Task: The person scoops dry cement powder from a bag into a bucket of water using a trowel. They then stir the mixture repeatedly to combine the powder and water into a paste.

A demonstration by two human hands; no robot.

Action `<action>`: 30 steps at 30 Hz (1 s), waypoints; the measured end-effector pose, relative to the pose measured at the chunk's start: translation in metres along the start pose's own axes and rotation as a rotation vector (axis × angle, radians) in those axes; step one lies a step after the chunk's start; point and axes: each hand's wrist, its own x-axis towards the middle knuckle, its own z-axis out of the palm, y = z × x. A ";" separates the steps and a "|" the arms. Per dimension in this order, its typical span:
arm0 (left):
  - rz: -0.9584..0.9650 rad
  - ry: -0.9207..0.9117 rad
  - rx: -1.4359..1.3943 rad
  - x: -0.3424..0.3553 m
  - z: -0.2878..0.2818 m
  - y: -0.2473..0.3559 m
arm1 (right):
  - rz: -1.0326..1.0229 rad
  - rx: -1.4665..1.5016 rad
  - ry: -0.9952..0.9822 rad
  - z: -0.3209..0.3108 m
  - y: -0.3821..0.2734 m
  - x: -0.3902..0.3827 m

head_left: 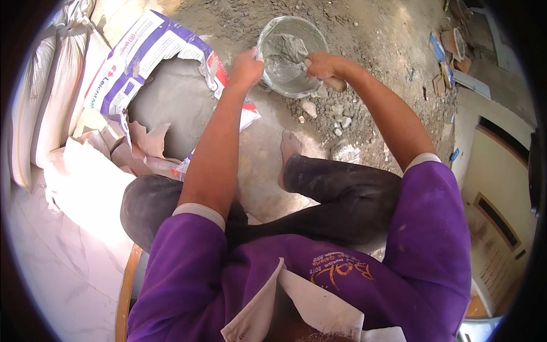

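Note:
A round bucket (263, 41) with grey wet mortar (283, 69) inside stands on the ground at the far middle. My left hand (247, 69) is closed on the left side of its rim. My right hand (323, 65) reaches over the right side of the rim, its fingers wrapped round the wooden handle (335, 85) of a trowel. The trowel's blade points into the bucket and looks coated with mortar, so its outline is hard to make out. Left of my left forearm lies a torn-open paper bag (138, 55) full of grey powder (176, 97).
Several filled sacks (60, 97) lean at the far left, above a pale marbled slab (68, 251). Rubble and small stones (308, 109) are scattered right of the bucket. Debris and broken pots (453, 44) lie at the far right, near a light wall panel (496, 216). My bare foot (290, 147) rests below the bucket.

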 end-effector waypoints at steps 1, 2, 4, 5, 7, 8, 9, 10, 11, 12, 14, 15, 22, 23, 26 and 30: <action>0.013 0.007 0.005 -0.002 0.001 0.007 | -0.075 -0.271 -0.091 0.002 0.018 0.020; 0.026 0.011 0.043 0.000 0.002 0.008 | -0.188 -0.531 -0.165 0.005 0.011 0.023; 0.036 0.031 0.127 0.002 -0.002 0.002 | -0.054 -0.205 -0.200 0.024 -0.009 0.009; 0.033 0.028 0.117 0.002 -0.008 0.000 | -0.021 -0.052 -0.234 0.026 -0.025 -0.009; 0.033 -0.006 0.076 0.000 -0.007 0.003 | 0.036 0.125 -0.199 0.012 -0.013 -0.021; 0.041 -0.004 0.074 0.000 -0.005 0.006 | 0.061 0.211 -0.167 0.001 -0.006 -0.024; 0.048 -0.001 0.073 -0.001 -0.002 0.009 | 0.035 0.165 -0.098 -0.007 0.007 -0.017; 0.056 0.006 0.080 -0.001 -0.003 0.011 | 0.087 0.033 -0.075 -0.008 0.005 -0.016; 0.053 0.001 0.095 -0.001 -0.004 0.011 | 0.139 -0.097 -0.052 -0.009 0.002 -0.015; 0.050 -0.004 0.109 -0.001 -0.006 0.011 | 0.192 -0.227 -0.027 -0.009 -0.001 -0.013; 0.070 0.006 0.134 -0.004 -0.006 0.013 | 0.155 -0.108 -0.163 0.004 -0.006 -0.015; 0.095 0.023 0.146 -0.003 -0.006 0.015 | 0.124 -0.065 -0.202 0.008 -0.006 -0.019; 0.117 -0.010 0.191 -0.001 -0.003 0.012 | 0.143 0.140 -0.189 0.012 0.025 0.000; 0.114 -0.001 0.176 0.000 -0.003 0.010 | 0.137 0.123 -0.221 0.019 0.018 0.000; 0.120 0.026 0.147 -0.003 -0.003 0.003 | 0.067 0.230 -0.280 0.018 -0.003 -0.013; 0.100 0.017 0.129 -0.004 0.002 0.004 | 0.082 0.182 -0.121 0.004 0.001 -0.009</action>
